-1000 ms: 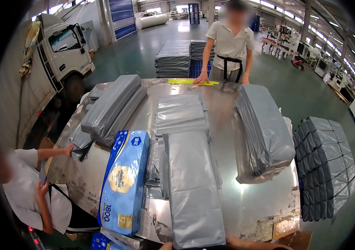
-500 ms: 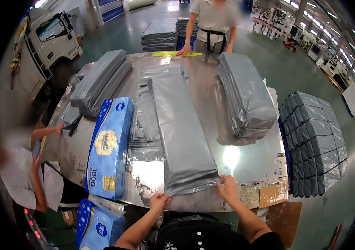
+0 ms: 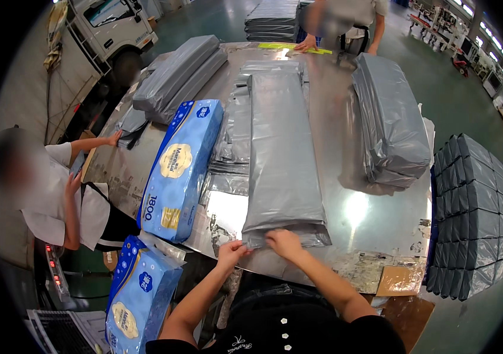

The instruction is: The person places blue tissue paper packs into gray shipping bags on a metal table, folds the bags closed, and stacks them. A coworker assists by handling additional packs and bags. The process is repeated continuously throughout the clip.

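A long grey plastic bag (image 3: 284, 153) with something flat and bulky inside lies lengthwise in front of me on the metal table (image 3: 346, 236). Its mouth faces me and gapes a little on the right side. My left hand (image 3: 232, 253) pinches the near left corner of that mouth. Close beside it, my right hand (image 3: 285, 243) is closed on the mouth's edge, fingertips partly hidden by the film. Flat grey bags (image 3: 231, 141) lie under and left of the filled one. Left of these rests a blue tissue pack (image 3: 175, 171).
Grey wrapped bundles (image 3: 390, 118) sit at the table's right, with more bundles (image 3: 177, 76) far left. A second blue pack (image 3: 142, 295) is below the table's left edge. Strapped grey bundles (image 3: 470, 218) stand right. One person (image 3: 56, 189) is at left, another (image 3: 352, 23) across the table.
My right hand has left the bag's right corner and moved left along the mouth, which now gapes. My left hand stays at the left corner. The whole view has shifted.
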A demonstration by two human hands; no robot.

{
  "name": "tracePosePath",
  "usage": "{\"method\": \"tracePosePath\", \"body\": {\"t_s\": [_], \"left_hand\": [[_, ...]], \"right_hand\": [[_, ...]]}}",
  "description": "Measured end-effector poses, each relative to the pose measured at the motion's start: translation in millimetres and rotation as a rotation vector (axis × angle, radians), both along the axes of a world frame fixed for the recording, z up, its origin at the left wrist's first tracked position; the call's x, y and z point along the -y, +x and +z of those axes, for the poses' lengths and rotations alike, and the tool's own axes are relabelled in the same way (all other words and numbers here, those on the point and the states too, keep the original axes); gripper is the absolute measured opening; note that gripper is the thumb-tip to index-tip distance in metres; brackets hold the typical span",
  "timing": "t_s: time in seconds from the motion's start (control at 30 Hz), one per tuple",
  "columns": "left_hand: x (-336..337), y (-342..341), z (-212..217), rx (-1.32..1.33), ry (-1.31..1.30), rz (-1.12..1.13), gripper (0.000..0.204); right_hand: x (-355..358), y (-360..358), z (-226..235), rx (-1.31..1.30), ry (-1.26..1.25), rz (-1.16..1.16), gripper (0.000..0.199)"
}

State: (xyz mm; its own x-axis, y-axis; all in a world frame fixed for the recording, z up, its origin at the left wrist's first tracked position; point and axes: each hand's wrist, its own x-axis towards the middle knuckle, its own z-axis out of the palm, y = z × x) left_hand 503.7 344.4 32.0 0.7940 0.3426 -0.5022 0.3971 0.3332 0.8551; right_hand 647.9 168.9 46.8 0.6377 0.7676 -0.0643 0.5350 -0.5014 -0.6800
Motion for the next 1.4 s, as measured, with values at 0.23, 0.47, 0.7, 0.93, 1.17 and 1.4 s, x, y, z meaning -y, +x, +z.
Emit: {"method": "tracePosePath", "body": {"t_s": [0.23,0.47,0.7,0.93,1.17,1.4], "left_hand": [[-7,1,-15,0.027,-0.105,0.05,0.02],[-19,-16,-44,-0.072,-0.137,0.073,0.026],[-3,77,101,0.721,1.245,-0.442,0.035],[-62,119,27,0.762,1.526,-1.453,0.017],[-83,102,30,0.614,1.086,-0.923,0.023],[-59,102,-16,0.376,0.288,-0.007,0.003]], "right_hand": [[-40,-20,8,0.191,0.392,0.298,0.011],[294,28,-63,0.504,-0.097,-0.511,0.013],[335,13,46,0.757,-0.415,-0.566,0.028],[132,73,40,0.657,-0.363,0.284,0.031],[153,105,14,0.38,0.031,-0.122,0.018],[100,127,-20,0.028,0.443,-0.598,0.008]]}}
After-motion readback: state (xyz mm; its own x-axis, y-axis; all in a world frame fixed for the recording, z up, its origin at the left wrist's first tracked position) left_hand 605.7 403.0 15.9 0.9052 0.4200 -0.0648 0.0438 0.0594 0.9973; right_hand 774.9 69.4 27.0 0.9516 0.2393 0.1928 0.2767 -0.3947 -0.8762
